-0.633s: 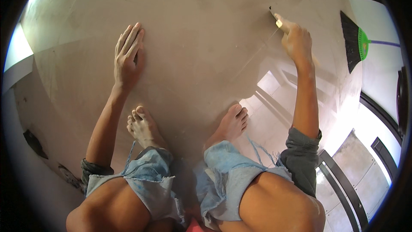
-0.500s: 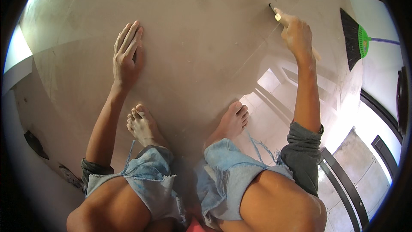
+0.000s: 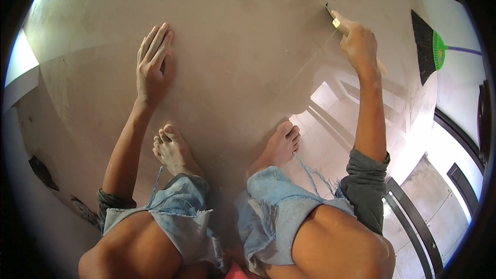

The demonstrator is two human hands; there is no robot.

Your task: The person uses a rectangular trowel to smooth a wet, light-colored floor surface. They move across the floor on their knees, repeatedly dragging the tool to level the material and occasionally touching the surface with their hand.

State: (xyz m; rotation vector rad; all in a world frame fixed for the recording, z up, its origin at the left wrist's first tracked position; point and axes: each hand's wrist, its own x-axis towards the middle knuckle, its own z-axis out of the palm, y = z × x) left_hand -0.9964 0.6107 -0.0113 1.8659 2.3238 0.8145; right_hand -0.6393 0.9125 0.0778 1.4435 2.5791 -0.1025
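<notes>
My left hand lies on the dusty tan floor, its fingers stretched forward and close together, with nothing held in it. At the far right, my right hand is closed around a slim tool with a narrow dark tip and a pale part by the index finger. That tip reaches the floor beyond my fingers; the rest of the tool is mostly hidden in my fist, so its exact kind does not show. A thin straight line runs across the floor near this hand.
My bare feet are between my hands. At the right, a broom with black bristles and a green head lies by the wall. Dark metal bars and pale tiles are at the lower right. A dark hole shows at the left.
My right hand and the tool have shifted very slightly to the right. My left hand stays in nearly the same place.
</notes>
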